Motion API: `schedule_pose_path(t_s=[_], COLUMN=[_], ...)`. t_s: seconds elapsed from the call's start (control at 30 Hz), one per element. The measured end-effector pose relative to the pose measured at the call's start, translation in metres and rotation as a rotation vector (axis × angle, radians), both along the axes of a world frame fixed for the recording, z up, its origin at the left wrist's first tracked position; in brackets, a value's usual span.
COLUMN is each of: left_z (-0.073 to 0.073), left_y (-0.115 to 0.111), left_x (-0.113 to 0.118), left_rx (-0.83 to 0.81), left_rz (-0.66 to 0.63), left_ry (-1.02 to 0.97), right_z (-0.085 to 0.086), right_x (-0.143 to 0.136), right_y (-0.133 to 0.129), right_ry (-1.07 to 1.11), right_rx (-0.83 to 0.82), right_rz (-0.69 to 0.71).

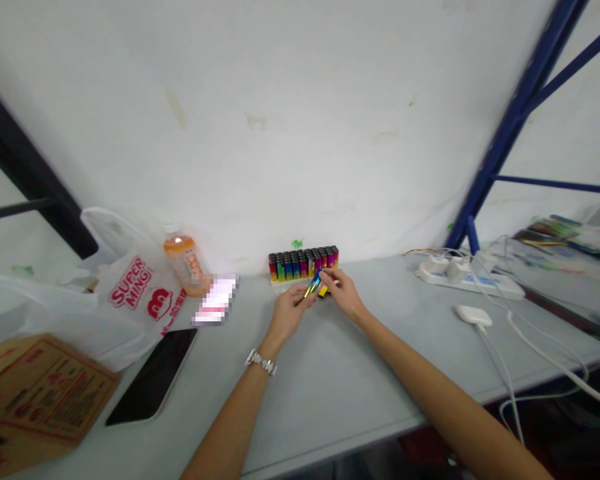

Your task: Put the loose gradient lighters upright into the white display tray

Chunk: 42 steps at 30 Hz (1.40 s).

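My left hand [289,312], with a silver watch or bracelet at its wrist, pinches the lower end of a shiny blue-and-gold lighter [312,284]. The fingers of my right hand [345,293] are closed at the blue upper end of that same lighter, which tilts up to the right. A small yellow piece [323,291] shows just under my right fingers; whether it is held or lies on the table I cannot tell. Right behind the hands, against the wall, several rows of upright multicoloured lighters [295,268] with dark tops stand in a pale tray [280,285], partly hidden by my hands.
Left on the grey table [320,380] are a cardboard box [45,393], a white plastic bag [125,293], a dark tablet or phone [153,377], an orange bottle [183,257] and a bright screen [217,300]. A power strip [473,280], white charger [473,315] and cables lie right.
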<state>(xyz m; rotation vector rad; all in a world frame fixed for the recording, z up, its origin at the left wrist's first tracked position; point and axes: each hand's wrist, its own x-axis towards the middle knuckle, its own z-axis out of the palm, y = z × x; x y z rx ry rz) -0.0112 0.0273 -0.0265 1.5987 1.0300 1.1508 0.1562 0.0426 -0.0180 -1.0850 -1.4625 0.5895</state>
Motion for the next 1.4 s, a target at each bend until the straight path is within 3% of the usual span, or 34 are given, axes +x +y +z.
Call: schedule_pose_path(t_s=[0.13,0.3,0.57,0.7,0.8,0.9,1.1,1.23,1.4], left_z=[0.007,0.006,-0.004,-0.003,-0.002,-0.004,-0.007,-0.006,-0.005], left_y=[-0.017,-0.02,-0.016,-0.018,-0.018,-0.017,-0.016,-0.017,-0.018], left_x=[0.009,0.009,0.008,0.011,0.011,0.011,0.01,0.011,0.012], left_rx=[0.057,0.207,0.285,0.278,0.281,0.283,0.299,0.292,0.303], left_rz=[-0.057,0.071,0.11,0.094,0.09,0.082,0.078,0.073,0.075], left_ry=[0.068,0.301,0.45,0.452,0.453,0.464,0.466,0.474,0.47], right_z=[0.006,0.013,0.018,0.015,0.013,0.014,0.014,0.012,0.012], right_x=[-0.009,-0.012,0.002,-0.001,-0.005,-0.004,0.003,0.001,-0.005], right_y=[-0.016,-0.027,-0.032,-0.028,-0.025,-0.026,-0.029,-0.027,-0.025], right_ry=[0.104,0.438,0.759,0.687,0.64,0.689,0.756,0.741,0.64], right_rx=[-0.023,-0.103,-0.457,-0.568,-0.562,-0.506,-0.498,-0.495,-0.512], right_rz=[0.129,0.227,0.454,0.247,0.103,0.116,0.322,0.278,0.049])
